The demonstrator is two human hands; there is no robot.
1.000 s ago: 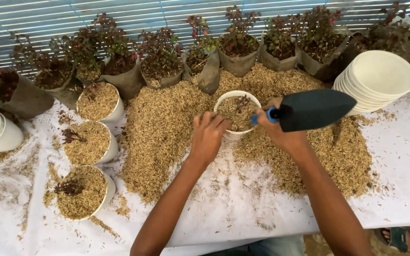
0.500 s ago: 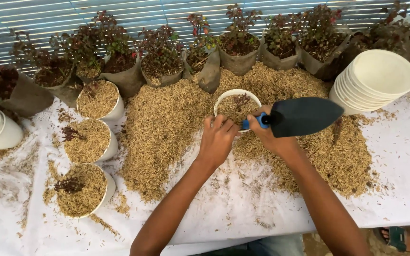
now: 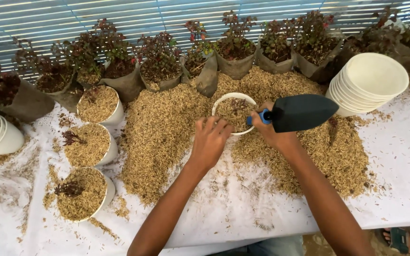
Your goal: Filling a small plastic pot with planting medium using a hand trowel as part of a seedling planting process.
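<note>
Left hand (image 3: 210, 141) palm-down, fingers loosely curled on white pot (image 3: 234, 112) rim; right hand (image 3: 272, 130) fingers gripping black trowel (image 3: 300, 112).

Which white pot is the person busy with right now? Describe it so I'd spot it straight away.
Start at the big heap of straw-coloured husk on the white table. At its far edge, below the row of bagged plants, stands a white pot between the left hand and the right hand. Unlike the three filled pots on the left, it sits between both hands, beside the black trowel.
</note>
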